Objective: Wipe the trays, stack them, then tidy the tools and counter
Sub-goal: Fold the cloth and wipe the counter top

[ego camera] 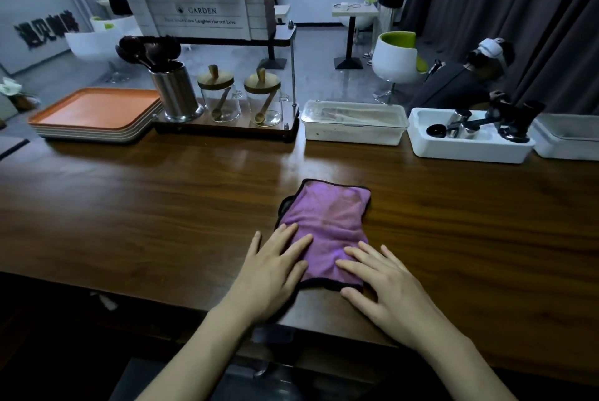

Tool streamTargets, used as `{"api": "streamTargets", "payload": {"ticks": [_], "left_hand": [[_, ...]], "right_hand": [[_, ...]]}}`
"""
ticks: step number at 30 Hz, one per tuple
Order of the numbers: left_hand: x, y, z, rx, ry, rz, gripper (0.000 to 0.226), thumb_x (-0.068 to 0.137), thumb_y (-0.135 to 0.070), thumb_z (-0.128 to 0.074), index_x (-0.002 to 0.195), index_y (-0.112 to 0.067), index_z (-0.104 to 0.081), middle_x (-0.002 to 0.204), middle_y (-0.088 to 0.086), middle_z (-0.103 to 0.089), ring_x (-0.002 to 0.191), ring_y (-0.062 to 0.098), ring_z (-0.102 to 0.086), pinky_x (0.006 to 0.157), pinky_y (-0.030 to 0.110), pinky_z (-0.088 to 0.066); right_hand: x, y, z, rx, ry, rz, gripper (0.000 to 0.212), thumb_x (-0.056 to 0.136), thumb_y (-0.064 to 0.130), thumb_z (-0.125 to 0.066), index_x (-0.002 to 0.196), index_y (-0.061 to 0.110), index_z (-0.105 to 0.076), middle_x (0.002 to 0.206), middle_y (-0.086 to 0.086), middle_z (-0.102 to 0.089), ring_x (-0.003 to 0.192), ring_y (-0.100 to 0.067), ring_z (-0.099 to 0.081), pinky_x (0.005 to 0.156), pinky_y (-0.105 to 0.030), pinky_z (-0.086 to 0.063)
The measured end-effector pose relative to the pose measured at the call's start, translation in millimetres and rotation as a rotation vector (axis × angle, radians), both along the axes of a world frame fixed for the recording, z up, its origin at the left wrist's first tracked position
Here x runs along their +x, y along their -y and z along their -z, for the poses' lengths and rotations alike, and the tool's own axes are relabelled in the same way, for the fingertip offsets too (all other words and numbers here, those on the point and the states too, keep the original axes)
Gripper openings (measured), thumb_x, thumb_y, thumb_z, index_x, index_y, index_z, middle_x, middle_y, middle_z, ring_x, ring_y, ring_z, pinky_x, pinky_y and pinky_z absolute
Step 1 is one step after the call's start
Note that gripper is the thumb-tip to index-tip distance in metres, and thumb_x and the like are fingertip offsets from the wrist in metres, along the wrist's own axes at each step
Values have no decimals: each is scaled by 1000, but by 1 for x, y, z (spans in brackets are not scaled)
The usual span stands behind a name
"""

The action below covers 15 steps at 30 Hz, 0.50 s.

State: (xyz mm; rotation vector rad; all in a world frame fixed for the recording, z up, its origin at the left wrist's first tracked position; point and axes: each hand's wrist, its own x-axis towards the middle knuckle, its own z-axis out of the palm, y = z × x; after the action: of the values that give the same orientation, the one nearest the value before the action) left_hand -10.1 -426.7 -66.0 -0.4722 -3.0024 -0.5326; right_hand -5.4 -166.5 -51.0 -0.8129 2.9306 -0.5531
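Observation:
A folded purple cloth (327,222) with a dark hem lies on the wooden counter (146,206) in front of me. My left hand (275,271) lies flat, fingers straight, pressing the cloth's near left part. My right hand (385,284) lies flat too, its fingertips resting on the cloth's near right part. A stack of several orange trays (94,115) sits at the counter's far left.
Behind the cloth stands a wooden rack with a steel utensil holder (176,92) and two lidded glass jars (220,99). To its right are a lidded white box (355,123) and a white bin of coffee tools (470,135). A person leans over that bin.

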Motion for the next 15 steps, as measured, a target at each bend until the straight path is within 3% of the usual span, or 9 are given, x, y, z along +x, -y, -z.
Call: {"api": "streamTargets", "payload": {"ticks": [3,5,7,10,15], "left_hand": [[7,2,-3,72,-39,13,56,97,-52,-32,146,-34,-52,160,-2,-40,152,18,-28,123,52,-19],[12,7,-3,139,-130,35,38,96,-41,-50,130,-32,-64,144,-5,-55,138,16,-48,118,47,-33],[15,13,-4,157,-160,28,29,97,-36,-54,122,-30,-68,133,-8,-60,124,13,-56,113,45,-39],[16,25,-2,111,-128,-42,39,99,-41,-44,133,-33,-64,141,-10,-57,135,12,-49,117,49,-34],[17,43,-1,126,-71,-100,50,98,-51,-35,139,-38,-59,152,-12,-50,148,13,-35,120,52,-21]], "right_hand": [[0,7,1,-5,8,-14,61,94,65,-27,151,46,-35,160,25,-25,151,3,-8,123,-28,2],[-3,20,1,-8,13,-43,58,96,58,-31,153,43,-32,160,23,-29,152,-1,-13,124,-29,-1],[-8,37,-1,-20,5,-65,56,99,50,-38,153,38,-32,159,19,-33,152,-4,-16,125,-31,-2],[-13,53,-3,-27,-4,-62,57,99,46,-43,154,37,-31,161,18,-31,153,-5,-14,124,-32,-1],[-16,50,0,-53,-20,-78,60,95,56,-34,153,40,-34,158,21,-33,151,-2,-18,123,-30,-3]]}}
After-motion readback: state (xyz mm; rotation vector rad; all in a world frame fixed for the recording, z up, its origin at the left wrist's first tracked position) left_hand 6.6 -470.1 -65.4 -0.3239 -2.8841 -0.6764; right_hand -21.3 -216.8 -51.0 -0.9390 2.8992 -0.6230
